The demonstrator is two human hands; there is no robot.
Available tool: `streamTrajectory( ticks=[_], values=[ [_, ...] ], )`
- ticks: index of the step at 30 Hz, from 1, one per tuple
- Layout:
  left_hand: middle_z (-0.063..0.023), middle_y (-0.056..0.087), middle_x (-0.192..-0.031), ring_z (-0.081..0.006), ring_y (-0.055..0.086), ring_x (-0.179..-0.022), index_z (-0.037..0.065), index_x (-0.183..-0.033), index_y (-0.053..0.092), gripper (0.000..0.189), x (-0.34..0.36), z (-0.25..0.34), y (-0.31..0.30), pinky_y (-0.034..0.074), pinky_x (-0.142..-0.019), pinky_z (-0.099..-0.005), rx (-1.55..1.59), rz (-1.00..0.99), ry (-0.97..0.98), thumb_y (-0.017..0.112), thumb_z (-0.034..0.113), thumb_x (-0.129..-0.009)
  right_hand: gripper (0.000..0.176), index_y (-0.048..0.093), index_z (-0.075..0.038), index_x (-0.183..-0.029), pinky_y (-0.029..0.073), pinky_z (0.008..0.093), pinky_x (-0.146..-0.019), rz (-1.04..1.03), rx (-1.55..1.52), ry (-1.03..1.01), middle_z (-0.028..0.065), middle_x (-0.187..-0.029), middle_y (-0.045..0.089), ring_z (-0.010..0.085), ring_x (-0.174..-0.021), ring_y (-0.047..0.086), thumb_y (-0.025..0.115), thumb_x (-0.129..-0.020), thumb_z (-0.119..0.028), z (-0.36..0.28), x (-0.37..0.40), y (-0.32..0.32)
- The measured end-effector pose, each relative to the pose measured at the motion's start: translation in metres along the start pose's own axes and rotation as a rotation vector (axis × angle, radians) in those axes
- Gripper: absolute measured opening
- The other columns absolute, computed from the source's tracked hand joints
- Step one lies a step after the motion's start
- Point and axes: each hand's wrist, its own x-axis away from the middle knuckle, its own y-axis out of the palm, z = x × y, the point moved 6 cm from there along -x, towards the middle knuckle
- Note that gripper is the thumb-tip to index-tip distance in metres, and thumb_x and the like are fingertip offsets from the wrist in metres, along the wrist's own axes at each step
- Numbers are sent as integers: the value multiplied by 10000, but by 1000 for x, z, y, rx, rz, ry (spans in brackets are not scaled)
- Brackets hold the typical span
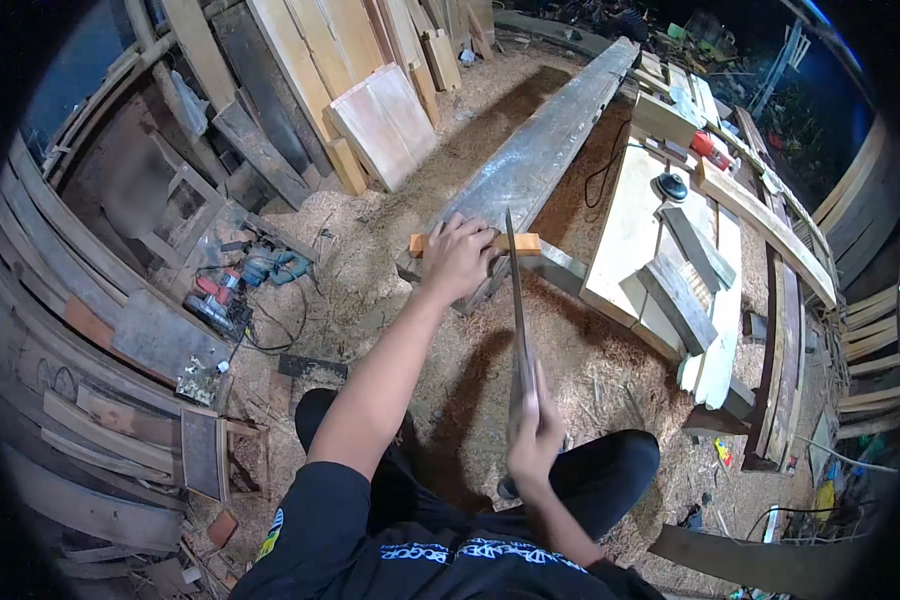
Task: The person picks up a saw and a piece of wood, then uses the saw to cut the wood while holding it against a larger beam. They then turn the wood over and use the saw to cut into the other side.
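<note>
My left hand (pixel 457 258) presses down over a short orange-brown wood strip (pixel 528 243), its fingers bent around the piece. The strip lies crosswise at the near end of a long worn plank bench (pixel 535 160). In my right hand (pixel 535 440) is the handle of a handsaw, gripped low between my knees. The saw blade (pixel 520 320) points away from me and crosses the strip just right of my left fingers, tip raised past it. The saw's handle is mostly hidden by my fingers.
Right of the bench, a board-topped table (pixel 620 240) carries a black round-based tool (pixel 671 186), a red power tool (pixel 710 150) and grey wood offcuts (pixel 678 305). Boards (pixel 385 125) lean at the back. Power tools (pixel 270 268) and cords lie on the shavings-covered floor at left.
</note>
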Motion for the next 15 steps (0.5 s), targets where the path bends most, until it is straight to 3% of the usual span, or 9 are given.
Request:
streamTrajectory(
  ticks=[2,6,8,12,14,15],
  values=[
    [-20,718,-1151,-266,603,-1177,132,-1090,794,217,0,0,3,452,-1058,-505,15,-44,-24,753,259,-919,484,479,62,-1520,423,335,-1110,40,-86,-189,226,-1413,640,191,-1310,583,482,-1101,-181,26,25,-13],
    [-49,724,-1177,-288,621,-1124,103,-1088,786,219,-2,7,-6,471,-1023,-456,0,-9,13,752,202,-896,474,477,84,-1511,400,334,-1135,31,-79,-201,226,-1456,607,214,-1349,557,459,-1103,-158,-10,-15,3],
    [-53,724,-1195,-286,619,-1142,102,-1111,784,233,-2,6,-5,472,-1026,-454,-26,-111,-39,743,208,-908,467,468,98,-1509,383,335,-1151,9,-27,-199,226,-1481,587,235,-1373,539,425,-1105,-131,-22,-49,18],
    [-52,723,-1201,-284,619,-1144,92,-1107,782,231,2,3,1,482,-1014,-464,-65,-80,-13,743,204,-908,461,472,99,-1505,370,337,-1164,3,-7,-198,230,-1483,585,242,-1385,532,429,-1104,-125,-4,-27,10],
    [-37,713,-1174,-265,604,-1196,117,-1112,786,253,0,-5,7,398,-1157,-518,35,-51,-79,750,274,-917,459,487,98,-1493,363,337,-1171,14,-147,-216,234,-1484,581,240,-1391,531,458,-1103,-141,12,10,-7],
    [-37,713,-1174,-265,604,-1196,117,-1112,786,253,-2,-6,8,398,-1157,-518,36,-48,-80,750,274,-917,459,487,98,-1493,363,337,-1171,12,-145,-218,234,-1484,581,240,-1391,531,458,-1103,-141,11,13,-11]
  ],
)
